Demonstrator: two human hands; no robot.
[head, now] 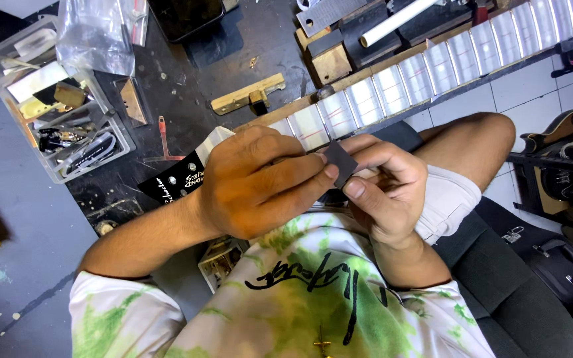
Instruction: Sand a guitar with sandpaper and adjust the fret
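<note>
A guitar neck [432,69] with masked white fretboard and metal frets runs from the upper right down to my hands, its black headstock [180,179] lying on the dark workbench. My left hand [253,182] is curled over the neck near the headstock, fingers pinching a small dark grey square piece [341,162], likely abrasive paper. My right hand [382,185] grips the same dark piece from the other side, thumb on top. Both hands meet just in front of my chest.
A clear plastic parts box [54,99] stands at the left on the workbench [180,86]. A brass-coloured bar [247,95], wooden blocks [329,59], a white rod [399,21] and a plastic bag [94,33] lie behind. Another guitar [565,152] rests on the floor at right.
</note>
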